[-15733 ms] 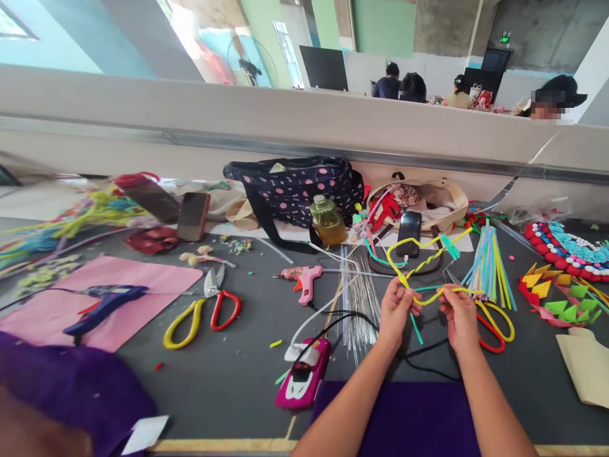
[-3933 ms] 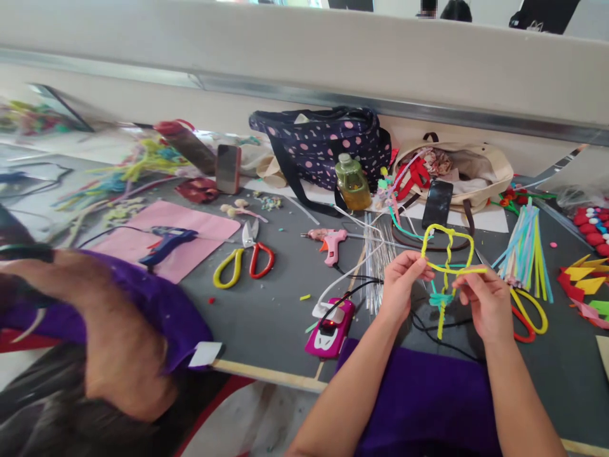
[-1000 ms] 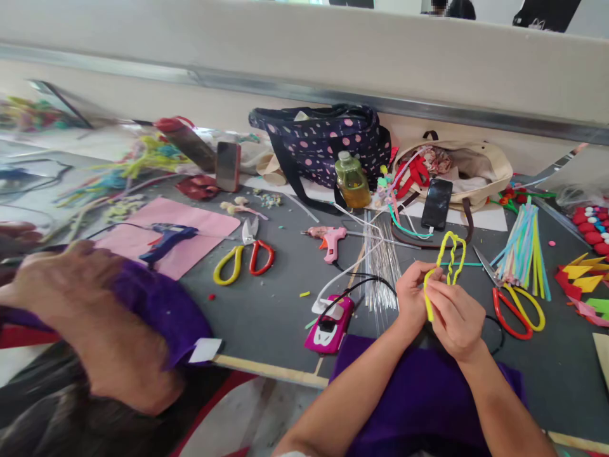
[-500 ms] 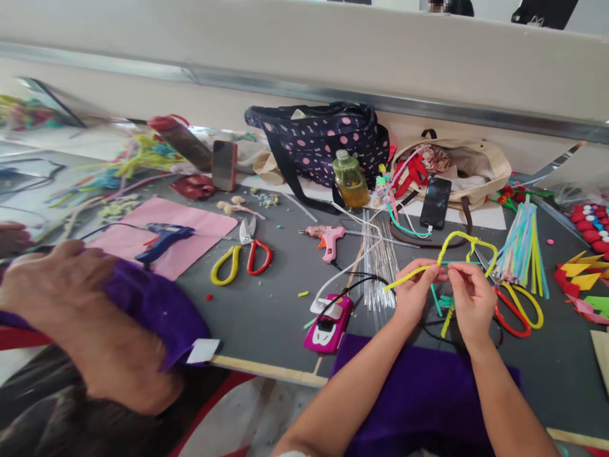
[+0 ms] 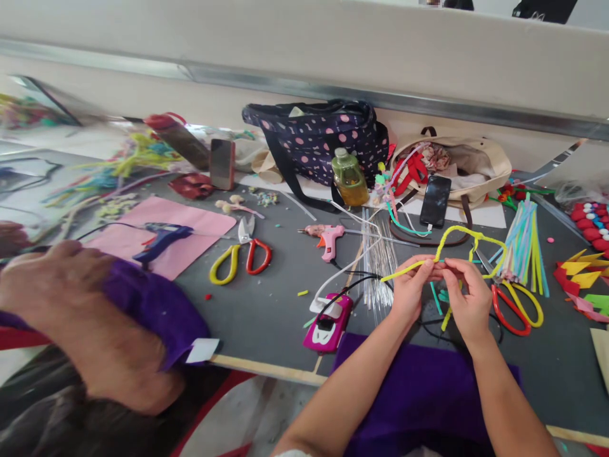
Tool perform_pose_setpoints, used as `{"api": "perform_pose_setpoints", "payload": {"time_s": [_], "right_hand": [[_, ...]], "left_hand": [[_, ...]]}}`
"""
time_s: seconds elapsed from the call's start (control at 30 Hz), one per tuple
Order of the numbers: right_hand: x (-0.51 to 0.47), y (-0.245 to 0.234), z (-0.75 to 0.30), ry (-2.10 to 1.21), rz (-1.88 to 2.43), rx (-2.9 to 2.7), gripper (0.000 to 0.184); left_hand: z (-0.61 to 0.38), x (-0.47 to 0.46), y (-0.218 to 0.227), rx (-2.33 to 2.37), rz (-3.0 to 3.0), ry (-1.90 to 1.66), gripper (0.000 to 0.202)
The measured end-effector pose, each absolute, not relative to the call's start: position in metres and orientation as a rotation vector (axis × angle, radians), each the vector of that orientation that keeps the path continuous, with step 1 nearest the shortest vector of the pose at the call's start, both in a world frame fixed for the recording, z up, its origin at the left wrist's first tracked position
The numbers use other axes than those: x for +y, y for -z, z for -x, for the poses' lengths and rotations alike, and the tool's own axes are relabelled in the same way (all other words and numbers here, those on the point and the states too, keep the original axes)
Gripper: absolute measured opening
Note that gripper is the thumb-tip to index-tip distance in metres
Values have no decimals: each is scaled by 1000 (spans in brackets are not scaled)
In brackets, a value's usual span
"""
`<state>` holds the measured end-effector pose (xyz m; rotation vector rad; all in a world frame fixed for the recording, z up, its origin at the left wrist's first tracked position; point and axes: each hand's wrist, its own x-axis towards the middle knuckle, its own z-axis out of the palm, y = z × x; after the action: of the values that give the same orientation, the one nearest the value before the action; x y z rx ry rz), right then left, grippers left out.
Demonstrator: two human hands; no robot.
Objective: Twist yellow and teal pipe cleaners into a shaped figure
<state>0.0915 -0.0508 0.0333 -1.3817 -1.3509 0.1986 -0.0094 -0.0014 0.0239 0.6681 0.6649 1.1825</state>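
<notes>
Both my hands hold a yellow pipe cleaner [image 5: 457, 236] bent into a loop, just above the dark table [image 5: 271, 304]. My left hand [image 5: 413, 287] pinches its straight end at the left. My right hand [image 5: 469, 298] pinches it close by, fingers pressed together. A teal pipe cleaner piece [image 5: 441, 296] hangs between my hands, tied to the yellow one. Red and yellow scissors [image 5: 516, 304] lie just right of my right hand.
A pink car-shaped device [image 5: 329, 322] with cables, thin wires [image 5: 378, 254] and a pink glue gun [image 5: 329, 237] lie to the left. Bags [image 5: 323, 139], a bottle [image 5: 349, 179] and a phone [image 5: 435, 200] stand behind. Another person's arm [image 5: 76, 311] rests on purple cloth at left.
My hands have drawn closer together along the yellow pipe cleaner, and its loop has flattened and stretched out to the right. The other person's arm has stayed put.
</notes>
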Motion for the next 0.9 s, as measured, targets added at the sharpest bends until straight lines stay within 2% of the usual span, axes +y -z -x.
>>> {"api": "perform_pose_setpoints", "payload": {"time_s": [0.5,0.9], "right_hand": [[-51,-37,-94,35,1304,-1295,10],[-49,-32,-95,-125,1381,-1235,11]], "left_hand": [[16,10,-21,686,-494,-1234,32],[20,17,-17,730,-443,-1276,32]]}}
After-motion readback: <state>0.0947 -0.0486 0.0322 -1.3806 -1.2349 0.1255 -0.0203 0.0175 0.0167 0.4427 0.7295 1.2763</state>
